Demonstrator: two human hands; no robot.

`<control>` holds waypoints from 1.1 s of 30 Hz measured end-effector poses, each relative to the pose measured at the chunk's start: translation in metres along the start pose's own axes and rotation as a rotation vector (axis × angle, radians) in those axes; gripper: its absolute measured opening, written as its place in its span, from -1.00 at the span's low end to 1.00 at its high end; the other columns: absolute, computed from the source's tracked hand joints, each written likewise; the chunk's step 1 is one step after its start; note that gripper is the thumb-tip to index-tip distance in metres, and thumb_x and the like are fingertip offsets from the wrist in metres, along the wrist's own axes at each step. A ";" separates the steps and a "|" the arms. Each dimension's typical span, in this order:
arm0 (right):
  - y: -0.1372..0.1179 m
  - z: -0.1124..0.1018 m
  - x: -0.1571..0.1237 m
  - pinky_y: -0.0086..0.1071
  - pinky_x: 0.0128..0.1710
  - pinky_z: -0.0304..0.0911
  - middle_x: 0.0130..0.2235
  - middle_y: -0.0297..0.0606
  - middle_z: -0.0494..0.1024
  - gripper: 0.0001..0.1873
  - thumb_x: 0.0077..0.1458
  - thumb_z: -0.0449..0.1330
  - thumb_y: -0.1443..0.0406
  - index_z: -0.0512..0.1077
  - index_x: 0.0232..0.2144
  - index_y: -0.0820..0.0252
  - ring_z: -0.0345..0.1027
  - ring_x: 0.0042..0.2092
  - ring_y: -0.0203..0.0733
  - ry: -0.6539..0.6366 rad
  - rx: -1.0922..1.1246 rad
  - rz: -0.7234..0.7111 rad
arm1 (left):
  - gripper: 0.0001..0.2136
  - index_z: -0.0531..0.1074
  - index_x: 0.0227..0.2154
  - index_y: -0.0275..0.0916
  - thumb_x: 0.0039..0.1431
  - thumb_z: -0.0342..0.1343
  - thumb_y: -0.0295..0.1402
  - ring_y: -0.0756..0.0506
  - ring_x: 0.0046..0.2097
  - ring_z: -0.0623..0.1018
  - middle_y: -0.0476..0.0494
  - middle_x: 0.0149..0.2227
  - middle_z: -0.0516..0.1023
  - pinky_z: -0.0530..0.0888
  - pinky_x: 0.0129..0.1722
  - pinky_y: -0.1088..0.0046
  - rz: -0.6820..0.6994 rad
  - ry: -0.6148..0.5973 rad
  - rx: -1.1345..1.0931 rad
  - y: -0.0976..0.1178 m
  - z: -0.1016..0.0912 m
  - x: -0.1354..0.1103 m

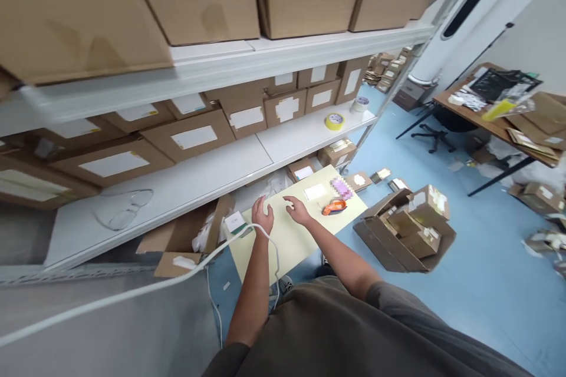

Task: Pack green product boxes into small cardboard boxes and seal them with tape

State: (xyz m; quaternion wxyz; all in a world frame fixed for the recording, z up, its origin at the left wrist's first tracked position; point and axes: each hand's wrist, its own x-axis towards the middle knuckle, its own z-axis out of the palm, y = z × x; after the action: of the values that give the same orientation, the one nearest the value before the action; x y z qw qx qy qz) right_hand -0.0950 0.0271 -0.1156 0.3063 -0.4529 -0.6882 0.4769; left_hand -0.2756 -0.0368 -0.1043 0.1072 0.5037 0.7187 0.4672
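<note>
Both my hands rest on a pale yellow table top (292,241) low in front of me. My left hand (262,214) lies flat with fingers spread, a white cable (207,256) passing across its wrist. My right hand (297,209) is beside it, fingers stretched out, holding nothing. Just left of my left hand sits a small white box (234,221). Beyond my right hand lie a white card (315,191), a pink packet (341,188) and an orange tape dispenser (333,207).
White metal shelves (212,174) with labelled cardboard boxes run along the left; a yellow tape roll (335,121) sits on one. An open carton of small boxes (411,224) stands on the blue floor to the right. A cluttered desk (499,112) and chair are at far right.
</note>
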 end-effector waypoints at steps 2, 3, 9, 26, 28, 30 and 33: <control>0.008 -0.023 -0.006 0.00 0.30 0.42 0.29 -0.14 0.59 -0.43 0.20 0.18 0.39 0.54 0.24 0.02 0.48 0.29 -0.01 0.041 -0.008 0.017 | -0.54 0.52 0.29 -0.22 0.38 0.07 -0.36 -0.32 0.38 0.50 -0.41 0.29 0.55 0.39 0.46 0.01 0.003 -0.060 -0.040 0.013 0.019 0.001; 0.012 -0.034 -0.010 0.00 0.30 0.41 0.29 -0.15 0.59 -0.43 0.20 0.18 0.39 0.54 0.24 0.01 0.47 0.30 0.00 0.061 -0.009 0.028 | -0.53 0.51 0.30 -0.22 0.38 0.08 -0.35 -0.33 0.39 0.49 -0.41 0.31 0.54 0.36 0.48 -0.01 0.001 -0.091 -0.060 0.020 0.028 0.002; 0.033 -0.092 -0.026 0.04 0.33 0.38 0.30 -0.14 0.58 -0.44 0.21 0.18 0.36 0.55 0.23 0.01 0.45 0.32 0.04 0.181 -0.008 0.092 | -0.47 0.47 0.36 -0.19 0.36 0.12 -0.29 -0.36 0.45 0.41 -0.37 0.37 0.51 0.27 0.54 -0.08 0.005 -0.227 -0.146 0.056 0.075 0.001; 0.063 -0.184 -0.038 -0.01 0.26 0.43 0.29 -0.17 0.59 -0.42 0.20 0.16 0.32 0.54 0.25 0.01 0.47 0.28 0.04 0.277 -0.067 0.129 | -0.48 0.46 0.36 -0.19 0.38 0.06 -0.38 -0.32 0.44 0.44 -0.34 0.37 0.52 0.31 0.53 -0.06 0.072 -0.295 -0.139 0.113 0.155 -0.007; 0.065 -0.189 -0.038 -0.01 0.24 0.44 0.29 -0.21 0.58 -0.43 0.19 0.17 0.32 0.54 0.24 -0.04 0.48 0.25 0.04 0.285 -0.073 0.145 | -0.49 0.46 0.36 -0.17 0.38 0.06 -0.38 -0.31 0.44 0.44 -0.32 0.37 0.53 0.31 0.53 -0.06 0.070 -0.292 -0.137 0.116 0.158 -0.007; 0.067 -0.191 -0.037 -0.01 0.24 0.44 0.29 -0.24 0.58 -0.42 0.18 0.17 0.33 0.54 0.24 -0.06 0.49 0.23 0.03 0.298 -0.080 0.154 | -0.49 0.47 0.36 -0.19 0.39 0.05 -0.38 -0.32 0.44 0.44 -0.34 0.37 0.52 0.31 0.53 -0.06 0.074 -0.294 -0.135 0.118 0.159 -0.007; 0.068 -0.191 -0.036 -0.01 0.23 0.43 0.30 -0.22 0.57 -0.41 0.18 0.17 0.34 0.54 0.24 -0.05 0.49 0.22 0.04 0.305 -0.086 0.141 | -0.49 0.47 0.36 -0.20 0.39 0.06 -0.37 -0.32 0.44 0.43 -0.35 0.37 0.52 0.30 0.53 -0.06 0.069 -0.299 -0.141 0.118 0.158 -0.008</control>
State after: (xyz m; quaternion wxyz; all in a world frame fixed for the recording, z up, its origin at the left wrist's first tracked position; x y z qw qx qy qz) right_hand 0.1051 0.0763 -0.1106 0.3532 -0.5801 -0.6200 0.3930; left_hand -0.0994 0.0526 -0.1001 0.2319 0.5831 0.6425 0.4398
